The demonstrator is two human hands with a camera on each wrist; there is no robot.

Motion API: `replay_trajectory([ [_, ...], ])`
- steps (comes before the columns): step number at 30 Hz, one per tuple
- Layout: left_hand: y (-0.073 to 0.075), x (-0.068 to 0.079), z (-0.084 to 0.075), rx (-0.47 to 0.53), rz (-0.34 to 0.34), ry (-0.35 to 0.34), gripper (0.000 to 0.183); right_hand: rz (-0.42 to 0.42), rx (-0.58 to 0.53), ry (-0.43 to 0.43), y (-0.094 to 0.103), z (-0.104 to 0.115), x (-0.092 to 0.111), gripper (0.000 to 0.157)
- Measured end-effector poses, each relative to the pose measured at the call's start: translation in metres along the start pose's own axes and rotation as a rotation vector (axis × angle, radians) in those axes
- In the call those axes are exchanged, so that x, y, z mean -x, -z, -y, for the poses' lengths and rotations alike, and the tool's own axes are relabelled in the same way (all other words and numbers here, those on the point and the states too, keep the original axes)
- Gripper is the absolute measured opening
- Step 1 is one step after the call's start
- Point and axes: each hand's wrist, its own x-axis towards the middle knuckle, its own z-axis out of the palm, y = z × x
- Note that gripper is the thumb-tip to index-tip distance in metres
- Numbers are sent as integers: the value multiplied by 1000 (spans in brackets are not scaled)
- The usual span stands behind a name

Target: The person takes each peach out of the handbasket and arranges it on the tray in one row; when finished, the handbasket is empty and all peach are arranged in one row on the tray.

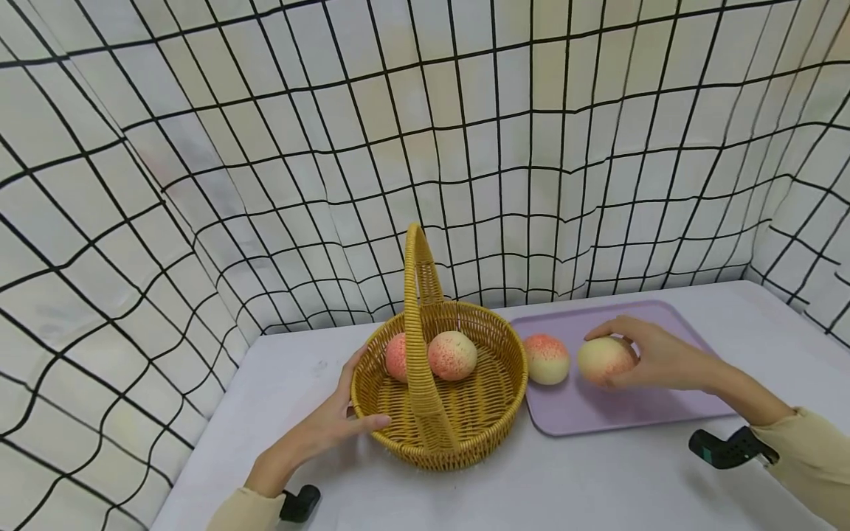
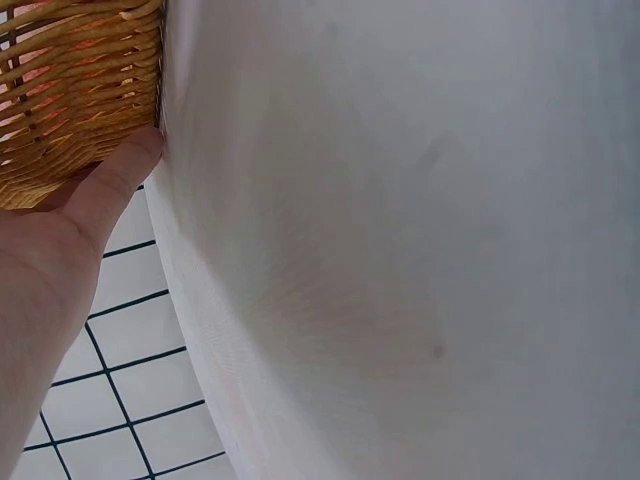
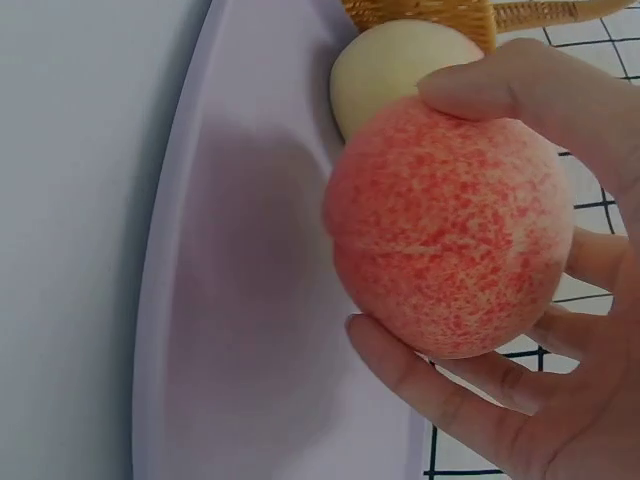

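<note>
Peach (image 1: 600, 360) sits gripped in our right hand (image 1: 657, 360) over the purple tray (image 1: 571, 413), held round its sides, probably so it can't slip; our left hand (image 1: 325, 420) clasps one side of the basket (image 1: 478, 402), seemingly to steady it, two peaches (image 1: 453, 355) inside; another peach (image 1: 547, 360) rests on the tray. We can read no brand or label, out to the black net (image 1: 551, 111).

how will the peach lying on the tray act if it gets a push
The peach should roll fairly easily, since it looks round and the tray looks flat. The basket close beside it would probably stop it going that way. It likely won't be very slippery, as its skin looks matt.
</note>
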Motion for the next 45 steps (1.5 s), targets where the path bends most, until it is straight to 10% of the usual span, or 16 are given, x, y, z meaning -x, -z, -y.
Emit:
replay_trajectory([
  [7, -1, 0, 1, 2, -2, 7, 115, 104, 38, 3, -3, -9, -8, 55],
  [22, 0, -1, -1, 9, -2, 15, 115, -61, 29, -8, -12, -11, -21, 54],
  [45, 0, -1, 1, 5, 5, -13, 115, 30, 129, 13, -13, -7, -27, 61],
])
